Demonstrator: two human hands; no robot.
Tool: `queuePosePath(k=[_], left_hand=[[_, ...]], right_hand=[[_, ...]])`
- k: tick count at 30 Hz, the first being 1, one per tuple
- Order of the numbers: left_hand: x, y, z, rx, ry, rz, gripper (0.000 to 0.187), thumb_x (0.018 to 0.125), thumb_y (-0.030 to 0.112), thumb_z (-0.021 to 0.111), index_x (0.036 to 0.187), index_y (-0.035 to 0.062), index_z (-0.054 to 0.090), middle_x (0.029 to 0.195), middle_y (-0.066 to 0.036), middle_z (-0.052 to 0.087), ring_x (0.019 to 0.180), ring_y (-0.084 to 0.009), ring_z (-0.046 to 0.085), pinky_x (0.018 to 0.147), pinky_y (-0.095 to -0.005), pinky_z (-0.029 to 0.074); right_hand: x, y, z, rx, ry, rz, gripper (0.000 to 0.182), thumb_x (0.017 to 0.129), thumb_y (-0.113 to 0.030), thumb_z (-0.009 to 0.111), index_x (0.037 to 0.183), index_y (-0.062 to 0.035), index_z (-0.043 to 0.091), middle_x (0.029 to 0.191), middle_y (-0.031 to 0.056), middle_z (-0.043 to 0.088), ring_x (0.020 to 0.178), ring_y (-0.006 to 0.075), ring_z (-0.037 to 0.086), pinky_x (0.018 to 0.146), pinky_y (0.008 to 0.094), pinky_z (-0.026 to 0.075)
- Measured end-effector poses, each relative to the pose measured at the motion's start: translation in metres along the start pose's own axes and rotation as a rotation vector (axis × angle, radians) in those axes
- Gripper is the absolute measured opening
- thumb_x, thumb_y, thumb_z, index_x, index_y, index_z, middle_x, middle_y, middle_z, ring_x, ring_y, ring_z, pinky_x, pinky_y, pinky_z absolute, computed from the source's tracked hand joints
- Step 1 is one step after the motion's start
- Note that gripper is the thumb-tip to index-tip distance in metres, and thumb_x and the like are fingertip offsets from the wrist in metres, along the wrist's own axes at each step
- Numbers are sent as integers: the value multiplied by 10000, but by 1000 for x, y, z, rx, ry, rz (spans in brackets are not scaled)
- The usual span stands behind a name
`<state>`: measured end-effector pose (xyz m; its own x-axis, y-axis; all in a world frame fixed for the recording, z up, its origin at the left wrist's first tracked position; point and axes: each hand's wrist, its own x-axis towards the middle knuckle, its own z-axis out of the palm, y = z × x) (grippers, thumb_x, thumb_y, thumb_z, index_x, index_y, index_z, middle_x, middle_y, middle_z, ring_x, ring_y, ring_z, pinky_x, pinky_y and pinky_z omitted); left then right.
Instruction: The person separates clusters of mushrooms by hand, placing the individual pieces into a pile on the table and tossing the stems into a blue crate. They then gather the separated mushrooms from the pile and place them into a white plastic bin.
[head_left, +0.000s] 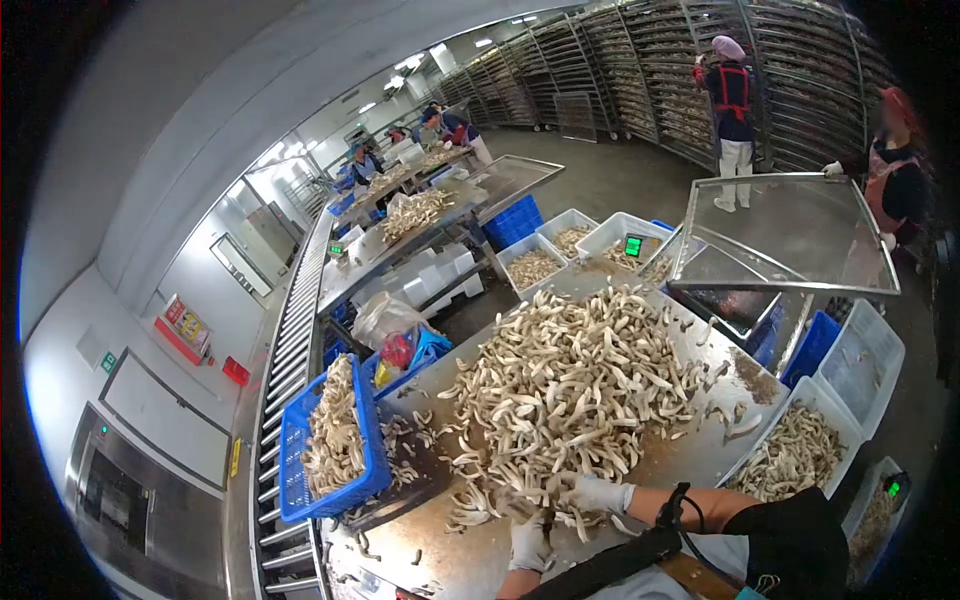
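A large heap of pale, finger-long mushrooms (575, 385) covers the steel table (400, 545) in front of me. At its near edge my left hand (530, 545), in a white glove, has its fingers closed at a few mushrooms. Just beyond it and to the right, my right hand (600, 493), also gloved, is closed on mushrooms at the edge of the heap. Its fingertips are partly hidden among them. To the left, a blue basket (375, 440) holds more mushrooms, and loose pieces lie between it and the heap.
A roller conveyor (290, 400) runs along the left. White bins (845, 405) with mushrooms stand at the right, near a mesh tray (790, 235) held by a person. Scales with green displays (633, 246) sit at the table's far end. Tall racks (640, 80) line the back.
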<state>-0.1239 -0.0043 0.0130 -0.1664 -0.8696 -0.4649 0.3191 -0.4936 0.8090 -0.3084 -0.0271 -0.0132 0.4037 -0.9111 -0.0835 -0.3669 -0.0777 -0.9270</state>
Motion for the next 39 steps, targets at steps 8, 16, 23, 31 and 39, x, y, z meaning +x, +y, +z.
queuePosePath(k=[8,16,23,31,39], left_hand=[[29,-20,-40,-178,-35,-78,383,836,-54,564,1212,15,545,1139,-100,628,981,-212,629,816,-311,529],[2,-13,11,112,-262,180,370,893,50,553,1261,29,532,1151,-83,623,1013,-171,599,857,-297,513],[5,-26,3,-47,-80,42,296,888,41,597,1179,16,551,1010,-72,624,894,-170,633,726,-300,554],[-17,3,21,-225,-228,-39,374,894,44,615,1248,38,495,1101,-51,622,975,-165,628,864,-281,523],[-4,-7,-4,-15,-222,55,321,912,88,595,1216,7,531,1110,-78,616,990,-167,613,838,-301,513]], right_hand=[[-3,31,14,-207,243,-379,321,808,-130,672,1109,-37,611,1127,130,633,1097,279,565,945,388,444],[-12,-5,15,17,247,51,360,797,-91,660,1139,-21,572,1078,212,593,1014,346,584,922,381,463],[-21,47,15,-326,32,-178,575,801,-111,689,1327,-23,475,1145,100,616,1051,209,571,927,338,448],[-21,-14,4,910,305,106,376,882,-178,676,1203,-33,542,736,-32,535,708,65,489,669,242,428],[-18,-13,1,863,281,74,405,865,10,623,1238,19,467,936,52,651,856,146,626,769,277,516]])
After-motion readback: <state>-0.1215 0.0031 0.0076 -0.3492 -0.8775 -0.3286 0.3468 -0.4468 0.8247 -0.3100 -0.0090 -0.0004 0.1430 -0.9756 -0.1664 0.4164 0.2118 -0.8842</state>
